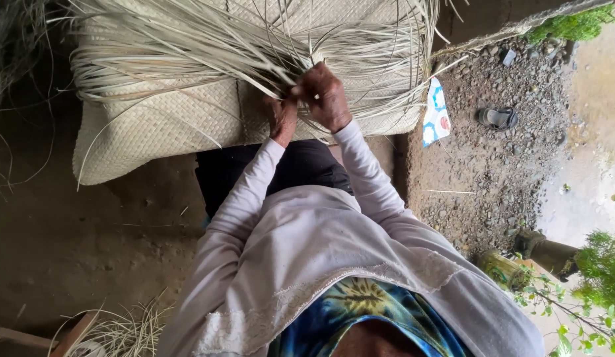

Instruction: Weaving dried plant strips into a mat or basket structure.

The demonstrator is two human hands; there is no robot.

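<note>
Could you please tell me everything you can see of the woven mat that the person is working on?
The mat is a pale straw-coloured sheet plaited from flat strips in a fine checked weave. It lies flat on the dirt floor, reaching to the person's lap. Its far part is unfinished: long loose strips fan out over it. The left hand and right hand pinch strips at the working edge, near its middle. Its near left corner is rounded.

One flat packet on the gravel, 2 o'clock from centre: rectangular, white and blue, red spot.
</note>
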